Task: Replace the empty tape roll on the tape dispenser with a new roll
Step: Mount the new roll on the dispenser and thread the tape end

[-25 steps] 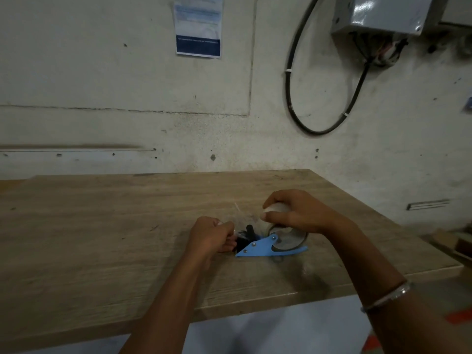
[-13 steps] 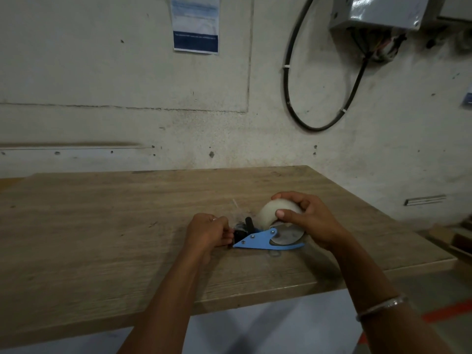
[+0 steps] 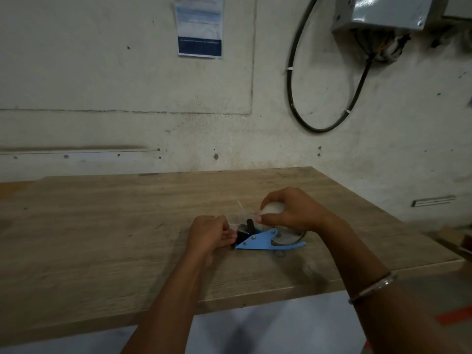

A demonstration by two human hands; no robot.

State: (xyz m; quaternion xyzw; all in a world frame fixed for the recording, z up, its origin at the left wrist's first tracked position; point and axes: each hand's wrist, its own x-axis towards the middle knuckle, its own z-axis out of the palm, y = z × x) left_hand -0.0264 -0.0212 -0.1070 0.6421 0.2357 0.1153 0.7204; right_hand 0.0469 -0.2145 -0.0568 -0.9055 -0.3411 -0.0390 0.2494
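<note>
On the wall, a blue-and-white notice [image 3: 199, 26] hangs left of a looped black cable [image 3: 291, 98] and a grey metal box [image 3: 385, 11]. On the wooden bench [image 3: 102, 226], the left hand [image 3: 208, 235] is curled at the black front end of the blue tape dispenser [image 3: 265, 241], apparently pinching a clear tape strip. The right hand [image 3: 293, 213] grips the pale tape roll [image 3: 272, 209] seated in the dispenser; versus half a second ago, its fingers cover more of the roll.
</note>
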